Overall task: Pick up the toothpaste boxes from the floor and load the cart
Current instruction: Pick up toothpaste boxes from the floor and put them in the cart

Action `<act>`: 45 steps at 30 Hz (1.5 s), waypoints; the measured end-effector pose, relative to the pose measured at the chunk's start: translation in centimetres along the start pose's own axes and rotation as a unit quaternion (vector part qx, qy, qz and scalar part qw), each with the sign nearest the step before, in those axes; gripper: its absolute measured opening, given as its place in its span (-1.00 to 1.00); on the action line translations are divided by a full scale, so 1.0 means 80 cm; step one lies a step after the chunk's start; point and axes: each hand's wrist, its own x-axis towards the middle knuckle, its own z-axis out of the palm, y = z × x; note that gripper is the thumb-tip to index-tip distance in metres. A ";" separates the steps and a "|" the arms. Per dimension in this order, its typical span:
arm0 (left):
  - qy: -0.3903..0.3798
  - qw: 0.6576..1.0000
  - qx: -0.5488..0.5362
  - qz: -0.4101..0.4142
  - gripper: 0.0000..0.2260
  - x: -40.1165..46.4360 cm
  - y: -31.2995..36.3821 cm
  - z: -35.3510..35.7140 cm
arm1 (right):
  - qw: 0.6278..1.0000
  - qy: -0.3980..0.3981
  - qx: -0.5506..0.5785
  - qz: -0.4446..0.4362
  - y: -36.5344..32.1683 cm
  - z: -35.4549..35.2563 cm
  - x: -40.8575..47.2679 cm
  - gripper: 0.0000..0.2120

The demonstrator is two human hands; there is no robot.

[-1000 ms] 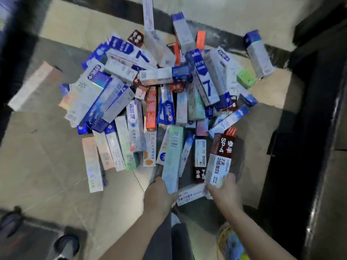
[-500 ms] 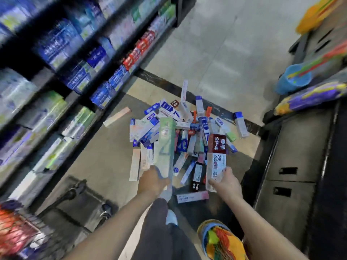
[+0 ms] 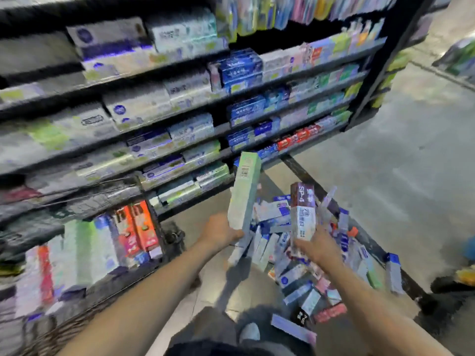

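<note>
Step in hand, as I judge it: carry two boxes from the floor heap across to the cart.

Left hand (image 3: 221, 231) is closed around the lower end of a pale green box (image 3: 244, 194). Right hand (image 3: 317, 246) is closed around the lower end of a maroon-and-white box (image 3: 302, 211). Both are lifted clear, above the pile of toothpaste boxes (image 3: 305, 255) that lies on the floor (image 3: 385, 176) at centre right.

Cart (image 3: 164, 242) sits near left, in front of the shelves (image 3: 180, 104); boxes already stand packed inside it, mostly on end.

Orientation: each held box has its long axis close to upright. The green one leans its top a little right and far, barcode end up. The maroon one is nearly vertical, maroon end up.

To do it well (judgement): swing both left and keep them upright so they slot in end-first beside the standing row. Release one hand at a time. The grips sit low on long boxes, so the tops may swing; a quick move could knock the cart rim. The view is blurred, so free gaps in the cart cannot be made out.
</note>
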 end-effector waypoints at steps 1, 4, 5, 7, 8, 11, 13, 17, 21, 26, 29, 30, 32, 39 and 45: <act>0.013 1.000 -0.014 -0.004 -0.68 -0.008 -0.019 -0.020 | 0.999 -0.011 -0.015 -0.026 -0.025 0.010 0.000 -0.44; 0.061 0.997 -0.037 -0.029 -0.58 -0.034 -0.084 -0.084 | 0.993 -0.044 -0.066 -0.087 -0.098 0.052 0.010 -0.37; 0.076 0.995 -0.040 -0.042 -0.57 -0.043 -0.108 -0.105 | 0.989 -0.053 -0.084 -0.110 -0.127 0.067 0.006 -0.42; 0.106 0.990 -0.053 -0.072 -0.56 -0.061 -0.162 -0.143 | 0.982 -0.060 -0.110 -0.145 -0.194 0.098 -0.016 -0.53; 0.121 0.987 -0.062 -0.087 -0.56 -0.069 -0.190 -0.161 | 0.978 -0.070 -0.119 -0.154 -0.224 0.118 -0.023 -0.59; 0.151 0.976 -0.086 -0.129 -0.54 -0.096 -0.283 -0.212 | 0.962 -0.099 -0.152 -0.204 -0.302 0.196 -0.033 -0.53; 0.158 0.971 -0.090 -0.156 -0.52 -0.112 -0.348 -0.245 | 0.955 -0.121 -0.157 -0.218 -0.348 0.257 -0.041 -0.32; 0.158 0.962 -0.083 -0.205 -0.51 -0.147 -0.472 -0.296 | 0.950 -0.154 -0.170 -0.212 -0.432 0.359 -0.116 -0.54; 0.123 0.957 -0.061 -0.254 -0.63 -0.169 -0.579 -0.332 | 0.939 -0.195 -0.180 -0.221 -0.487 0.467 -0.167 -0.62; 0.109 0.936 -0.077 -0.327 -0.61 -0.171 -0.673 -0.334 | 0.926 -0.244 -0.216 -0.189 -0.518 0.571 -0.207 -0.33; 0.097 0.921 -0.088 -0.366 -0.56 -0.156 -0.714 -0.327 | 0.916 -0.277 -0.232 -0.173 -0.527 0.626 -0.210 -0.20; 0.092 0.920 -0.083 -0.371 -0.57 -0.149 -0.724 -0.326 | 0.916 -0.281 -0.232 -0.167 -0.530 0.643 -0.208 -0.24; 0.078 0.921 -0.075 -0.375 -0.60 -0.133 -0.742 -0.322 | 0.916 -0.291 -0.230 -0.154 -0.536 0.673 -0.200 -0.51; 0.020 0.923 -0.082 -0.375 -0.74 -0.060 -0.799 -0.295 | 0.918 -0.274 -0.259 -0.119 -0.553 0.770 -0.153 -0.34; 0.027 0.914 -0.106 -0.392 -0.73 -0.018 -0.830 -0.257 | 0.907 -0.258 -0.305 -0.134 -0.549 0.824 -0.119 -0.27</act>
